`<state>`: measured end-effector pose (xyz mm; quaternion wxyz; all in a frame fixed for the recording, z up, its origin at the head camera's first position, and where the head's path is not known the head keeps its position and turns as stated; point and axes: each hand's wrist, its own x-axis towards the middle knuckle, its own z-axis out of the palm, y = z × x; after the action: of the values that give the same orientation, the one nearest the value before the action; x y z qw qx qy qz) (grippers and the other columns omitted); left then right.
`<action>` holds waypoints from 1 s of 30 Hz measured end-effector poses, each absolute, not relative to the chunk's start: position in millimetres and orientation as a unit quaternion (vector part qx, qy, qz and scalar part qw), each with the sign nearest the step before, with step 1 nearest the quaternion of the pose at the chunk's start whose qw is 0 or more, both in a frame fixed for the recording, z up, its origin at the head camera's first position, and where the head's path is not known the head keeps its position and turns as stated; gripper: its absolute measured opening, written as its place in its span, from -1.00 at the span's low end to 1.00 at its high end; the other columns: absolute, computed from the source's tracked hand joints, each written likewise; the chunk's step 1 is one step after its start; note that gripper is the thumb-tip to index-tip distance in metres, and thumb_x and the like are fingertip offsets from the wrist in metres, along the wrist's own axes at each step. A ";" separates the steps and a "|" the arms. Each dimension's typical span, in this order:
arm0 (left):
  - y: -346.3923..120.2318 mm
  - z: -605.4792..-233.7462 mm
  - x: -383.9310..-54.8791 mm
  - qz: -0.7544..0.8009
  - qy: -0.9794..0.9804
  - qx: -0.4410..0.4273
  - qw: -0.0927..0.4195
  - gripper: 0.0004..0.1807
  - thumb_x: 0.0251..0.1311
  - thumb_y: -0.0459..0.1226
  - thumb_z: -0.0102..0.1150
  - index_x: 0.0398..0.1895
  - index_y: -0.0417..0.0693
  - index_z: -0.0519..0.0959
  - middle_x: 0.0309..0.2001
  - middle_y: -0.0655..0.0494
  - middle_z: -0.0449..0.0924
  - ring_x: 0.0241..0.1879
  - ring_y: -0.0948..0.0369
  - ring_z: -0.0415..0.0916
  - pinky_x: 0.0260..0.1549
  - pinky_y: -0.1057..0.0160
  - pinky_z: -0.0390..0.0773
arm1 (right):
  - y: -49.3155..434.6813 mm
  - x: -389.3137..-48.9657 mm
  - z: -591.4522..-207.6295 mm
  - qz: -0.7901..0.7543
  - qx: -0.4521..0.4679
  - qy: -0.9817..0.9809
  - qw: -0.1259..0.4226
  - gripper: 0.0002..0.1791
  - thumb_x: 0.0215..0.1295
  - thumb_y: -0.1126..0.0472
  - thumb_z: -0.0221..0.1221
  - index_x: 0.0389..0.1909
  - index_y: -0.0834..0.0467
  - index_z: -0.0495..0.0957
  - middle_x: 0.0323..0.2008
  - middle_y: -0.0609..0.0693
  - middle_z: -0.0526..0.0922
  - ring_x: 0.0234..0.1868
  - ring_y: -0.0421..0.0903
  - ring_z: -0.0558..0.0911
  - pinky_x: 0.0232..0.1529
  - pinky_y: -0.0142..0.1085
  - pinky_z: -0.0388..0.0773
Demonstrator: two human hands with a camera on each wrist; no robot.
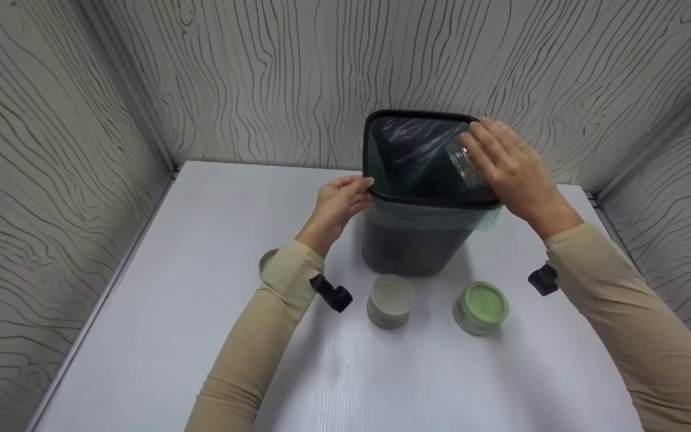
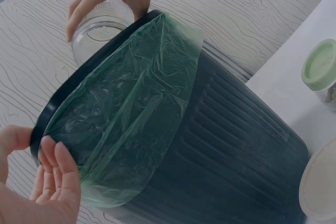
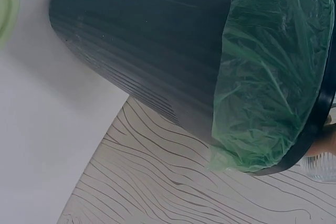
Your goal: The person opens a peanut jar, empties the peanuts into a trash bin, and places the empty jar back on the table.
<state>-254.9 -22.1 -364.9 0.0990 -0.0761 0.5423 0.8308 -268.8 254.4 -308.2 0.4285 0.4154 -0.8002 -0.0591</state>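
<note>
A dark trash bin (image 1: 411,246) with a thin green plastic liner (image 1: 429,216) folded over its black rim stands on the table. My left hand (image 1: 342,204) pinches that rim at the left front corner, thumb on one side and fingers on the other. With my right hand (image 1: 513,168) I grip a clear ribbed glass jar (image 2: 86,45) at the right side of the bin's mouth. The jar is tilted over the opening, and in the head view my fingers cover much of it. Its contents are hidden.
In front of the bin stand a pale round container (image 1: 390,301) and a jar with a green lid (image 1: 482,307). A small round beige piece (image 1: 267,259) lies partly behind my left sleeve. Wood-patterned panels (image 1: 261,72) close off the table's back and sides.
</note>
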 end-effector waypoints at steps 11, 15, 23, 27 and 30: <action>-22.2 -364.5 -255.9 0.828 0.545 -0.077 0.103 -0.86 0.23 -0.35 0.16 -0.18 -0.21 0.50 -0.47 0.18 0.54 -0.48 0.35 0.50 -0.43 0.49 0.60 | 255.5 -270.1 -312.5 -0.058 0.433 -0.792 0.427 -0.48 0.11 0.56 0.09 0.17 0.37 0.45 0.13 0.32 0.56 0.19 0.23 0.51 0.26 0.01 0.50; -21.9 -364.2 -256.3 0.828 0.545 -0.080 0.104 -0.84 0.24 -0.35 0.16 -0.16 -0.22 0.50 -0.43 0.17 0.55 -0.47 0.34 0.51 -0.41 0.49 0.61 | 256.1 -270.4 -312.0 -0.058 0.434 -0.793 0.424 -0.48 0.12 0.59 0.09 0.17 0.37 0.45 0.13 0.31 0.55 0.20 0.23 0.50 0.28 0.00 0.49; -22.2 -363.7 -256.2 0.826 0.546 -0.086 0.108 -0.82 0.24 -0.34 0.16 -0.13 -0.23 0.49 -0.41 0.16 0.56 -0.46 0.34 0.51 -0.40 0.50 0.60 | 258.0 -271.0 -311.5 -0.080 0.442 -0.790 0.416 -0.46 0.10 0.64 0.09 0.17 0.38 0.44 0.13 0.32 0.54 0.20 0.23 0.50 0.45 -0.13 0.31; -22.5 -363.5 -255.6 0.824 0.548 -0.087 0.109 -0.82 0.24 -0.34 0.16 -0.13 -0.22 0.50 -0.42 0.17 0.56 -0.46 0.35 0.51 -0.41 0.50 0.60 | 258.6 -271.1 -311.5 -0.089 0.443 -0.790 0.415 -0.45 0.08 0.64 0.09 0.17 0.37 0.44 0.14 0.31 0.54 0.21 0.22 0.50 0.49 -0.16 0.25; -22.3 -363.5 -255.3 0.825 0.548 -0.087 0.109 -0.80 0.24 -0.34 0.15 -0.10 -0.24 0.49 -0.43 0.17 0.56 -0.47 0.35 0.51 -0.41 0.50 0.60 | 259.4 -271.5 -311.5 -0.101 0.444 -0.788 0.414 -0.45 0.09 0.63 0.09 0.18 0.36 0.44 0.14 0.31 0.54 0.22 0.22 0.49 0.52 -0.18 0.21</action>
<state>-255.3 -22.3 -363.5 0.1090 -0.0867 0.5475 0.8251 -271.5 259.4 -311.5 0.4139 0.4437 -0.7884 -0.1006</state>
